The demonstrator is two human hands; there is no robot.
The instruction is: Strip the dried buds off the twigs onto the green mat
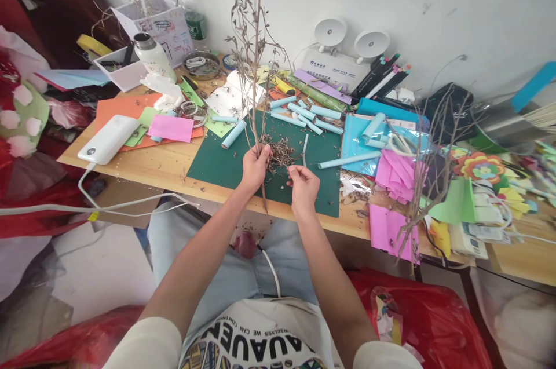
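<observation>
My left hand (255,165) is closed around the lower stem of a tall dry branch (256,62), which stands nearly upright with shrivelled leaves along its thin twigs. Its bare end pokes out below my fist. A heap of dry leaves (280,153) lies just beyond my hands on a green cutting mat (217,157). To the right of the stem, my right hand (304,182) is closed in a pinch at the near side of the heap. What sits between those fingertips is too small to make out.
Light blue paper tubes (299,111) lie behind the heap. A second bundle of bare branches (417,207) leans at the right by pink paper (393,233). A white power bank (108,138) and an uncapped bottle (153,56) are on the left. Pens (382,76) stand against the wall.
</observation>
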